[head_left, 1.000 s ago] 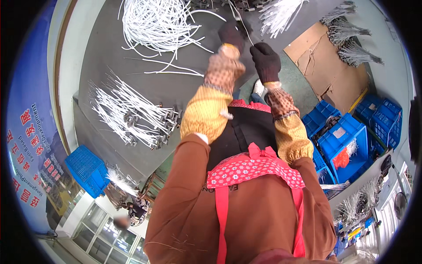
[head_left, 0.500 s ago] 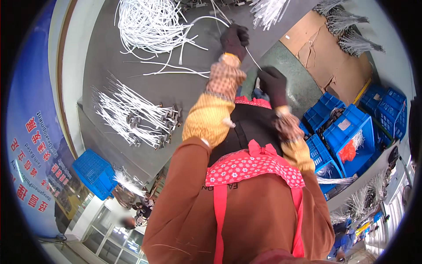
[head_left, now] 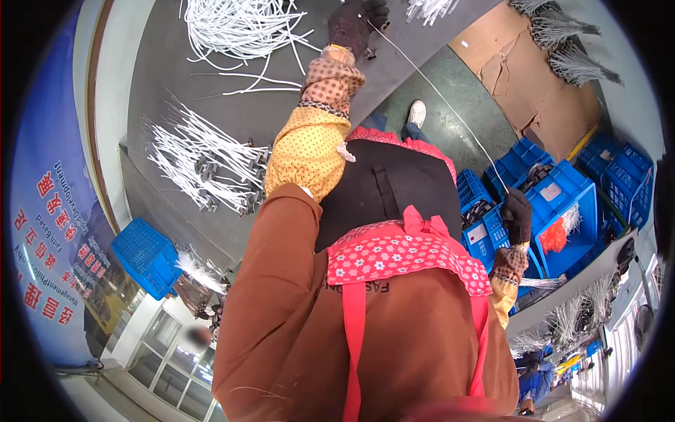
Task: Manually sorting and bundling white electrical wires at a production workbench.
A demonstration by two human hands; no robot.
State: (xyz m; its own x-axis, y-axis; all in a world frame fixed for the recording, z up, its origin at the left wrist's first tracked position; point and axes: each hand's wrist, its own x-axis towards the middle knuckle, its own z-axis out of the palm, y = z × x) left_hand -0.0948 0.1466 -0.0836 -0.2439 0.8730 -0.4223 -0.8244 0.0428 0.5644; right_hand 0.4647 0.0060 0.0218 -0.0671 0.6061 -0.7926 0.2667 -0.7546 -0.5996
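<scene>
My left hand point(head_left: 355, 24), in a dark glove, is stretched out over the grey table point(head_left: 155, 77) and grips one end of a thin white cable point(head_left: 436, 95). A small dark fitting shows at that end. The cable runs taut and slanting down to my right hand point(head_left: 518, 214), also dark-gloved, which holds the other end low at my right side, above the blue crates point(head_left: 562, 204). Patterned yellow sleeve covers are on both forearms.
A loose heap of white cables point(head_left: 239, 28) lies on the table's far part, and a bundle with dark connectors point(head_left: 204, 158) lies nearer. A blue basket point(head_left: 144, 253) stands at the left. Flattened cardboard point(head_left: 520, 77) and more cable bundles point(head_left: 576, 49) lie on the floor at right.
My right hand has come away from beside the left hand and swung down to my right side, drawing the cable out taut. My left hand has reached a little farther over the table.
</scene>
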